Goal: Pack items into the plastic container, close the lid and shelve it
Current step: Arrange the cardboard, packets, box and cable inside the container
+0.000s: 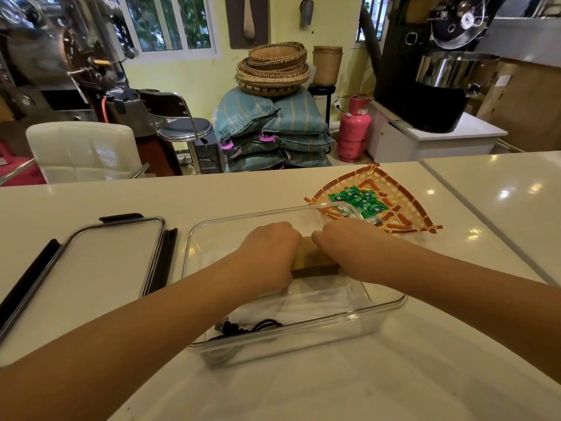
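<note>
Both the left hand (267,253) and right hand (346,249) are clamped, fingers curled, on the ends of a brown block (314,262) lying crosswise inside the open plastic container (391,302), its lid (112,253) apart to the left.

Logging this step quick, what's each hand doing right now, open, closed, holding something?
Left hand: closed on one end of the brown block, inside the plastic container.
Right hand: closed on the block's other end.

Flat brown wooden block (315,258): ends hidden under both hands. Black-clipped clear plastic lid (100,262): cut off at left edge.
</note>
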